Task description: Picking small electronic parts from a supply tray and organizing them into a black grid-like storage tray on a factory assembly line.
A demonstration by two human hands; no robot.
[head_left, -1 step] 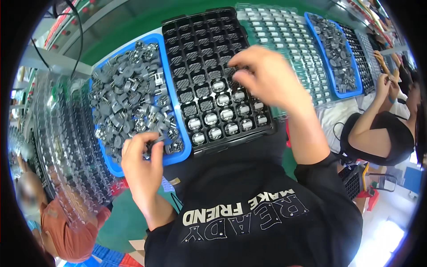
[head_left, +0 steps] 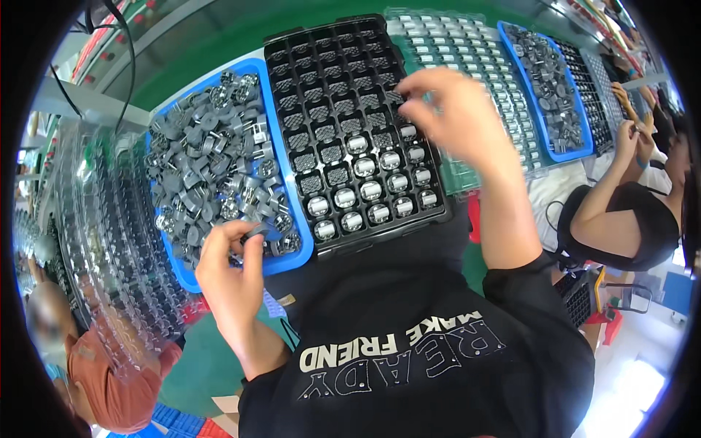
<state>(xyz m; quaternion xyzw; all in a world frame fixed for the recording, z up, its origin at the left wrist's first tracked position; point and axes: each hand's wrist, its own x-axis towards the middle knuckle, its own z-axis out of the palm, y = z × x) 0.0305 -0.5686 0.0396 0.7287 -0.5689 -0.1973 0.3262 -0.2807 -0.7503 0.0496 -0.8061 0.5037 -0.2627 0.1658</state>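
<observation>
My left hand (head_left: 230, 274) is closed in a pinch on a small grey round component (head_left: 255, 231), at the near edge of a blue bin (head_left: 303, 252). The bin is heaped with loose grey components (head_left: 204, 157) with metal prongs. Over the right side of a black compartment tray (head_left: 314, 95) hovers my right hand (head_left: 460, 113), thumb and forefinger curled toward each other. What lies between those fingertips is too small to make out. Silvery-topped components (head_left: 372, 190) sit in several near and right-hand cells of the tray; its far cells hold none.
Clear plastic trays (head_left: 467, 66) with rows of pale parts lie to the right, beside a second blue bin (head_left: 544, 87). Stacked clear trays (head_left: 109, 233) stand at the left. A co-worker (head_left: 621, 204) sits at the right; another person (head_left: 117, 372) is at lower left.
My right hand has shifted right and slightly up, uncovering filled cells at the tray's right edge. My left hand stays almost in place, with the grey component showing more plainly.
</observation>
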